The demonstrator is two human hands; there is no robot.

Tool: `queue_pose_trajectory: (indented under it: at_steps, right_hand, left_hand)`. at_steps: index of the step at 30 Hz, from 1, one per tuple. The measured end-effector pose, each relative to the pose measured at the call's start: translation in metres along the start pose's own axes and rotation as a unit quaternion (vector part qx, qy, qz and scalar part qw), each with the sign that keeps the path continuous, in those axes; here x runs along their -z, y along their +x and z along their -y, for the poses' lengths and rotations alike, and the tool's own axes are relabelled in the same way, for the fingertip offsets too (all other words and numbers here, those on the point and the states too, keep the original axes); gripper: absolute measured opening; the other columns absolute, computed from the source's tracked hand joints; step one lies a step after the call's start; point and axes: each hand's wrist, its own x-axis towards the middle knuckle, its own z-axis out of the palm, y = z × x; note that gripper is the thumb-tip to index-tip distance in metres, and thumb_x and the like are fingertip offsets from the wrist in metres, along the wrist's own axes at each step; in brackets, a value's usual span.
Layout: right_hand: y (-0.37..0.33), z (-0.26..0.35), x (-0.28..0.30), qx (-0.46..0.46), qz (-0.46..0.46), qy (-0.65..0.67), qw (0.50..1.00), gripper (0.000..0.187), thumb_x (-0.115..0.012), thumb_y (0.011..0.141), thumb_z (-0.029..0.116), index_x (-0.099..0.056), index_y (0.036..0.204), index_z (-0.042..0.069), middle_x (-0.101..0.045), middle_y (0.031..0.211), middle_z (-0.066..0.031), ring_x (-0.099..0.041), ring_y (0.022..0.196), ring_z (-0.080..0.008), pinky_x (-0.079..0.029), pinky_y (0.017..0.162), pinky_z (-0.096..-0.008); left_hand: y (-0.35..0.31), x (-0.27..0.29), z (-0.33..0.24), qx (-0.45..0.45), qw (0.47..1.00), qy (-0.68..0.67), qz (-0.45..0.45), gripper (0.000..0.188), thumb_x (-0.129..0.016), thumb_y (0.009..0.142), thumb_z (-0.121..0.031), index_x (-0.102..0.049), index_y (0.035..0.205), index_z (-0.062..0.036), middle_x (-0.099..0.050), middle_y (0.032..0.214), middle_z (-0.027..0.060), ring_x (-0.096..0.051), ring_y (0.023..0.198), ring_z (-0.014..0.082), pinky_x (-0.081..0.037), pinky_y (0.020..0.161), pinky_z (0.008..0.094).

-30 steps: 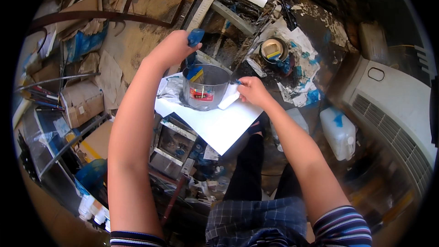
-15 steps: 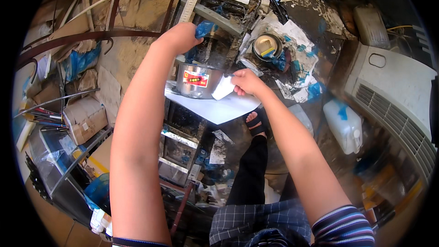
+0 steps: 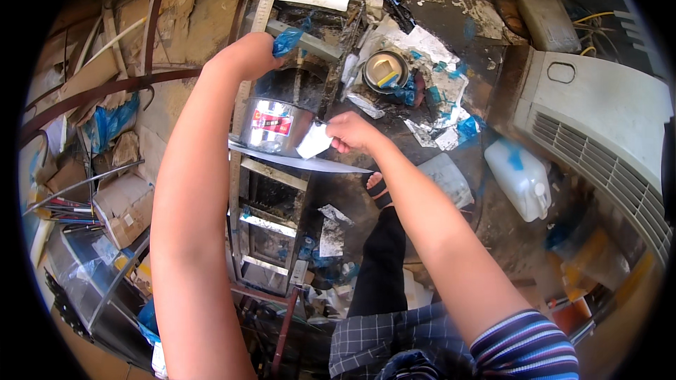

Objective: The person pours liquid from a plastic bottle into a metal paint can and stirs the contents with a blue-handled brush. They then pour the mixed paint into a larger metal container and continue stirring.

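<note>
My left hand [image 3: 250, 56] is closed around a crumpled piece of blue plastic film [image 3: 286, 42], above the far side of a shiny metal pot [image 3: 297, 130]. A red and white label [image 3: 272, 121] is on the pot's near side. My right hand [image 3: 352, 132] pinches a small white piece [image 3: 314, 142], like paper or card, against the pot's right side. Beneath the pot, a large white sheet [image 3: 317, 163] juts out to the right, seen nearly edge-on. The pot's inside looks dark; its contents cannot be made out.
A ladder-like metal frame [image 3: 271, 222] runs under the pot. To the right are a round can [image 3: 385, 70] on stained paper [image 3: 451, 84], a white jug [image 3: 517, 179] and a grey vented panel [image 3: 598, 119]. My sandalled foot [image 3: 378, 186] stands beside the frame. Cardboard [image 3: 123, 204] lies left.
The whole view has shifted, so most things now sit farther left. The white sheet has tipped from broad to nearly edge-on. Both hands keep their holds.
</note>
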Motion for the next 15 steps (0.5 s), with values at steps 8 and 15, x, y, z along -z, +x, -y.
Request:
queue_pose_trajectory:
  at_steps: [8,15]
  right_hand:
    - [-0.006,0.0,-0.002,-0.003,0.024,0.034,0.999,0.014,-0.058,0.077,0.014,-0.062,0.072,0.001,-0.059,0.059,-0.0063,-0.053,0.043,-0.0134,-0.041,0.038,-0.0271]
    - [-0.02,0.006,-0.007,0.023,0.004,0.016,1.0,0.014,-0.058,0.078,0.012,-0.063,0.075,-0.001,-0.059,0.058,-0.0054,-0.053,0.043,-0.0121,-0.042,0.04,-0.026]
  left_hand:
    - [-0.002,0.019,-0.022,-0.001,0.998,0.061,0.033,0.028,-0.067,0.085,-0.026,-0.068,0.094,0.001,-0.067,0.094,0.0194,-0.065,0.089,0.0331,-0.051,0.078,0.0406]
    - [-0.008,0.036,-0.032,-0.006,0.997,0.068,0.044,0.031,-0.068,0.084,-0.027,-0.068,0.096,0.0012,-0.068,0.096,0.0194,-0.065,0.091,0.0337,-0.051,0.08,0.0405]
